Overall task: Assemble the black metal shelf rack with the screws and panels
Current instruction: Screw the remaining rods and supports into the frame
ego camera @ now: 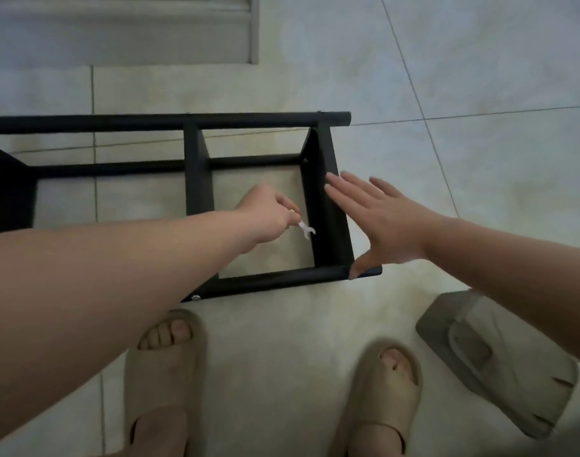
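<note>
While the black rack (324,239) lies on its side on the tiled floor (479,159), the left hand (265,216) pinches a small wrench (306,229) inside the end bay, seemingly just off the end panel. The right hand (390,225) lies flat with fingers straight against that panel's outer face. Bare tiles lie past the rack's right end, and a loose slipper (499,357) sits near the right arm.

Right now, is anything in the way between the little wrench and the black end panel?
No, nothing visible. The left hand pinches the wrench inside the rack, right next to the inner side of the end panel. The right hand is open at its outer side.
</note>
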